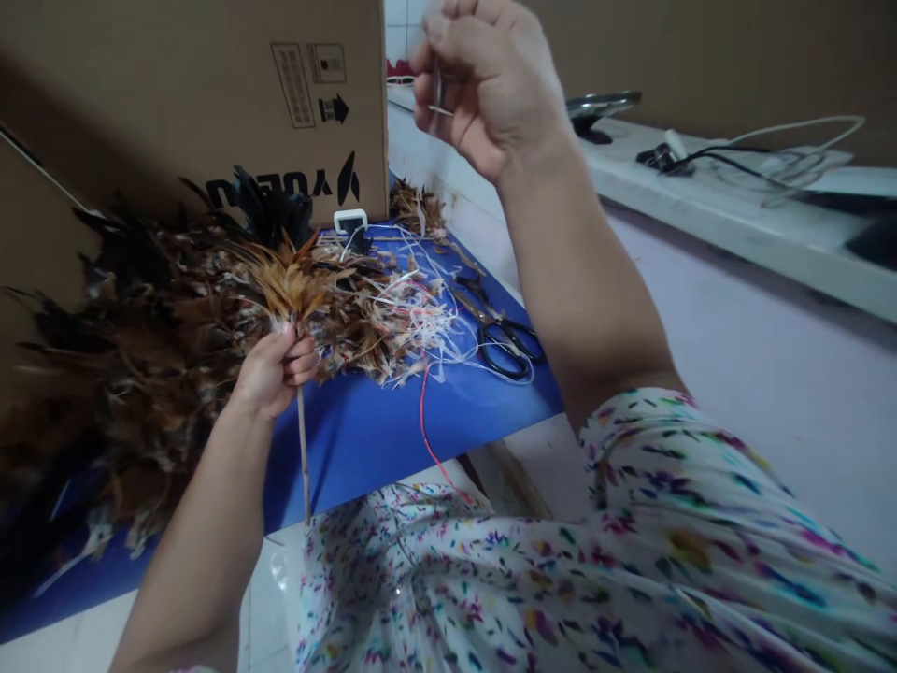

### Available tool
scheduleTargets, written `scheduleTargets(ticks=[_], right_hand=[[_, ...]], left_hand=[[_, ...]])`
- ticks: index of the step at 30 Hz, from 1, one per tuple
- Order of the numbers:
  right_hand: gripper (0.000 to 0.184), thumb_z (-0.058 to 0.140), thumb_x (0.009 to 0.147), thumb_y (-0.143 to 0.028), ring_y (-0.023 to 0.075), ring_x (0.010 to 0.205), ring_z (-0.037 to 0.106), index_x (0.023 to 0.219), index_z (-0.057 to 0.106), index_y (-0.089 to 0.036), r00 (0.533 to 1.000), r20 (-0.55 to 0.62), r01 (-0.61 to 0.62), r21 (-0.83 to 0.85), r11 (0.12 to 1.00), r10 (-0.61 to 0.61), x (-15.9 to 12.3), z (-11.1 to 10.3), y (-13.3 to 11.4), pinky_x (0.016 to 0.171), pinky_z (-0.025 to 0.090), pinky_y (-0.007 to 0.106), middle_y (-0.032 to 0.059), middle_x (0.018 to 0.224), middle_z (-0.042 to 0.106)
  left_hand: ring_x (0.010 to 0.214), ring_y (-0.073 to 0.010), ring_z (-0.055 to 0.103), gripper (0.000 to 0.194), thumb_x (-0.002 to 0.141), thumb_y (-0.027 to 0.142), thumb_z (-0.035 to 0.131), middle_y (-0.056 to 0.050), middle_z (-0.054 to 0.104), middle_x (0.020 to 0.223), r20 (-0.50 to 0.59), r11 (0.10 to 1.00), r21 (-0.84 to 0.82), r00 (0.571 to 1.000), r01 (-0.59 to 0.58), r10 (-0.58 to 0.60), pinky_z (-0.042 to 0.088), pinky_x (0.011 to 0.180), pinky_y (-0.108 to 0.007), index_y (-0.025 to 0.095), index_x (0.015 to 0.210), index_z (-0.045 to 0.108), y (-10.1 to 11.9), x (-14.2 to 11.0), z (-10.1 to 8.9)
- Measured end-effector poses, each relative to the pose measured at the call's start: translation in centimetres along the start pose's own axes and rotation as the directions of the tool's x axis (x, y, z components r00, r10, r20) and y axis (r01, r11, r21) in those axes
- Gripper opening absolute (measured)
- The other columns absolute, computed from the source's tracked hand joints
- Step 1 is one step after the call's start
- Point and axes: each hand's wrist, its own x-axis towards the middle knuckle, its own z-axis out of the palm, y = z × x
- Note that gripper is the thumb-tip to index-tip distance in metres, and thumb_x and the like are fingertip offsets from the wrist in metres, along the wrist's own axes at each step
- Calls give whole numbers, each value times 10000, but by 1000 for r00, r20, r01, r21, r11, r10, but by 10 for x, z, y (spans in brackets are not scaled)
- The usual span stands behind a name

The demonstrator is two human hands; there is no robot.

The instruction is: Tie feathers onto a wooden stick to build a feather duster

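My left hand (275, 372) is closed around a feather duster, at the point where its thin wooden stick (303, 449) meets the feathers. Golden-brown feathers (291, 285) fan out above my fist, with long black ones (270, 210) behind them. The stick points down towards my lap. High at the top of the view is my right hand (491, 79), raised with its fingers curled in. A thin, translucent plastic strip (438, 89) shows blurred at those fingers, and its upper end is out of view.
Loose brown feathers (161, 355) are heaped on the blue tabletop (378, 421). White plastic strips (431, 322), a red cord (424, 411) and black-handled scissors (505, 346) lie to the right. A large cardboard box (189, 93) stands behind. Cables (743, 159) rest on the ledge (735, 210).
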Motion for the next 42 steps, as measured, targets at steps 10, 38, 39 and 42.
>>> scheduleTargets(ticks=[10,38,39,42], right_hand=[[127,702,777,-146,51,515,413,689,612,-161,963,257,54,-479,876,81,-76,7,52,474,295,221,-33,586,535],[191,678,792,-387,81,535,369,828,653,-201,882,410,-166,-194,967,234,-150,52,135,513,298,250,-53,597,500],[201,682,789,-392,82,556,404,833,654,-198,880,415,-174,-174,969,233,-150,52,137,525,317,249,-41,637,541],[207,680,794,-376,79,576,437,853,662,-179,861,455,-197,-114,974,228,-149,50,140,531,324,242,-30,674,572]], left_hand=[[371,-14,243,352,851,309,647,99,266,544,-22,999,-51,1000,16,-17,154,350,-128,178,695,360,-1,0,3],[369,3,250,308,899,345,588,38,437,578,21,990,-9,989,144,-144,178,341,-109,120,708,499,-30,6,12],[368,4,253,304,893,350,596,29,458,584,15,990,-3,989,144,-144,181,340,-110,115,717,516,-31,7,12],[361,4,256,319,889,360,601,17,464,559,-6,989,19,989,147,-147,190,337,-113,103,711,543,-33,8,11]])
